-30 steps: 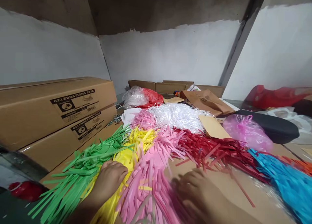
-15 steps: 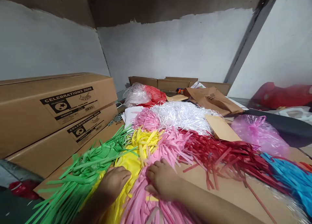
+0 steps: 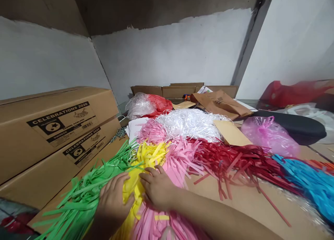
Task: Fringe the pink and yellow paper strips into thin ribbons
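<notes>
A: Where's the yellow tassel (image 3: pixel 135 181)?

B: On the surface (image 3: pixel 212 191), left of its middle, running towards the near edge, between the green strips (image 3: pixel 91 188) and the pink strips (image 3: pixel 179 168).

A: And the hands?

B: The left hand (image 3: pixel 113 196) lies over the yellow's left side, next to the green, fingers bent and close together, thumb apart. The right hand (image 3: pixel 159 189) reaches in from the pink side, fingers bent and slightly spread, tips on the yellow.

A: Gripping?

B: Can't tell for either; the undersides are hidden. With a hand on each side, I'd guess they're steadying or gathering the loose yellow.

A: Why the rows?

B: Likely to keep colours apart. Red strips (image 3: pixel 235 158) spread rightwards, blue strips (image 3: pixel 305 184) lie near the right edge, and a white heap (image 3: pixel 191 123) sits further back. The boxes (image 3: pixel 65 118) are stacked along the left, perhaps to leave working room.

A: How does the yellow look?

B: Bright, soft and flat-stripped, smoother in the middle, frayed into curling ends at the far end. Its near part is partly covered by the left arm and pink strips.
</notes>
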Motion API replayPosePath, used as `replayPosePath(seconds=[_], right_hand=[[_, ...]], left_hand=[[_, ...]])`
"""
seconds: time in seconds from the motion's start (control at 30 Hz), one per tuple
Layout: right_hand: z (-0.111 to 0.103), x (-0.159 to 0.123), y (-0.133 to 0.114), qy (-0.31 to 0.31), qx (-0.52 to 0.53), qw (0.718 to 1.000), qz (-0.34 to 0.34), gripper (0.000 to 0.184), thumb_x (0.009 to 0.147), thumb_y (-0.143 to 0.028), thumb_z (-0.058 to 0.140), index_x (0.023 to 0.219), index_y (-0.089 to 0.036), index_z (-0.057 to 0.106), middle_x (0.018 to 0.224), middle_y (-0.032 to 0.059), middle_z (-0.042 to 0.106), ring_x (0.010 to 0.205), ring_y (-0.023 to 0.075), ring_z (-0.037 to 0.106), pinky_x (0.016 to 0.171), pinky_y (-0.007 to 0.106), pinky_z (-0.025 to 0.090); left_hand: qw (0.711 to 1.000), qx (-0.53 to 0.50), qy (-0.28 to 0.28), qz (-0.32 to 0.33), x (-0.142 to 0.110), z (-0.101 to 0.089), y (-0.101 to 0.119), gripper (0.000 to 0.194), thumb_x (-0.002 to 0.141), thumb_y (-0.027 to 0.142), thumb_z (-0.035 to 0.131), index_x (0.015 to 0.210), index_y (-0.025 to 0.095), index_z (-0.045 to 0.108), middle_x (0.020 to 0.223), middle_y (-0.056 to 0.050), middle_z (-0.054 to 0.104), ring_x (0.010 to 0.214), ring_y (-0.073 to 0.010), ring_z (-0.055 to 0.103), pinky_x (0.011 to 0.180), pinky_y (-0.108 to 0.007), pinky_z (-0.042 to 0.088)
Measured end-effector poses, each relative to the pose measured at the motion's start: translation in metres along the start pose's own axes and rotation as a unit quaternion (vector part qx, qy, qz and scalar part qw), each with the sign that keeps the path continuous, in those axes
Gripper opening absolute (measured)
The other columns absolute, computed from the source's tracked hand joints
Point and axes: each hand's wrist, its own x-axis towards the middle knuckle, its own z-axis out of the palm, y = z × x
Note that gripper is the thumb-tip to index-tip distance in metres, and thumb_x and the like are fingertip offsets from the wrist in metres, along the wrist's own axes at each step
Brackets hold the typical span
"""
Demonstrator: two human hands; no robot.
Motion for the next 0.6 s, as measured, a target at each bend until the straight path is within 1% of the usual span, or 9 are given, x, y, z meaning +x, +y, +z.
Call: replayPosePath(seconds=[0.07,0.1,0.2,0.27,0.3,0.4,0.43,0.5,0.6], right_hand=[[0.000,0.002,-0.002,0.015,-0.012,1.000,-0.007,0.046,0.100,-0.031,0.049,0.139,-0.007,0.054,0.150,0.0117,0.055,0.137,0.0342,0.042,0.112,0.059,0.035],[-0.001,0.002,-0.004,0.023,-0.018,1.000,-0.007,0.047,0.100,-0.029,0.049,0.141,-0.007,0.052,0.151,0.0122,0.054,0.137,0.0342,0.042,0.113,0.060,0.035],[0.000,-0.003,-0.012,0.042,-0.024,0.999,0.009,0.042,0.100,-0.027,0.047,0.136,-0.007,0.055,0.147,0.0145,0.056,0.132,0.0329,0.048,0.109,0.056,0.041],[0.005,-0.006,-0.017,0.040,-0.022,0.998,0.037,0.045,0.100,-0.036,0.050,0.134,-0.007,0.058,0.142,0.0174,0.059,0.128,0.0334,0.052,0.106,0.054,0.044],[0.010,-0.006,-0.019,0.024,-0.023,0.998,0.050,0.050,0.099,-0.044,0.052,0.133,-0.007,0.059,0.139,0.0191,0.061,0.127,0.0347,0.053,0.106,0.055,0.044],[0.025,-0.002,-0.021,-0.066,-0.038,0.994,0.076,0.069,0.094,-0.064,0.055,0.130,-0.006,0.064,0.131,0.0228,0.065,0.127,0.0389,0.054,0.112,0.061,0.037],[0.029,0.001,-0.021,-0.088,-0.043,0.992,0.082,0.071,0.094,-0.066,0.053,0.128,-0.006,0.066,0.129,0.0230,0.066,0.127,0.0391,0.055,0.113,0.061,0.035],[0.035,0.004,-0.020,-0.099,-0.046,0.990,0.091,0.072,0.095,-0.068,0.050,0.127,-0.007,0.067,0.128,0.0221,0.066,0.124,0.0381,0.057,0.113,0.061,0.034],[0.036,0.004,-0.019,-0.081,-0.045,0.991,0.093,0.071,0.095,-0.068,0.048,0.130,-0.009,0.065,0.130,0.0206,0.065,0.122,0.0366,0.059,0.111,0.062,0.037]], left_hand=[[0.999,0.031,-0.029,-0.002,0.011,0.000,0.017,0.052,0.081,0.025,0.052,0.130,0.011,0.060,0.133,-0.018,0.069,0.124,-0.0345,0.062,0.106,-0.052,0.039],[0.998,0.044,-0.051,-0.003,0.018,-0.001,0.024,0.051,0.082,0.020,0.049,0.131,0.013,0.061,0.133,-0.016,0.070,0.126,-0.0333,0.062,0.107,-0.053,0.036],[0.989,0.086,-0.120,-0.016,0.046,-0.010,0.037,0.041,0.087,0.009,0.040,0.106,0.019,0.074,0.106,-0.010,0.080,0.109,-0.0288,0.070,0.106,-0.052,0.034],[0.981,0.125,-0.144,-0.042,0.068,-0.024,0.036,0.038,0.092,0.012,0.040,0.097,0.018,0.077,0.093,-0.009,0.081,0.099,-0.0283,0.073,0.106,-0.053,0.034],[0.976,0.146,-0.150,-0.062,0.081,-0.033,0.034,0.036,0.094,0.015,0.041,0.098,0.018,0.077,0.089,-0.009,0.081,0.095,-0.0278,0.073,0.107,-0.053,0.034],[0.959,0.202,-0.156,-0.127,0.128,-0.067,0.031,0.030,0.100,0.028,0.046,0.105,0.019,0.074,0.081,-0.002,0.077,0.084,-0.0231,0.072,0.107,-0.053,0.037],[0.954,0.215,-0.153,-0.145,0.146,-0.079,0.032,0.030,0.101,0.034,0.048,0.107,0.020,0.073,0.083,-0.001,0.077,0.087,-0.0223,0.072,0.108,-0.053,0.038],[0.949,0.231,-0.140,-0.165,0.183,-0.099,0.042,0.033,0.101,0.041,0.049,0.110,0.018,0.070,0.092,-0.003,0.076,0.094,-0.0218,0.070,0.107,-0.054,0.041],[0.955,0.215,-0.149,-0.136,0.227,-0.115,0.070,0.035,0.101,0.041,0.053,0.121,0.014,0.063,0.116,-0.007,0.071,0.108,-0.0215,0.067,0.103,-0.050,0.044]])
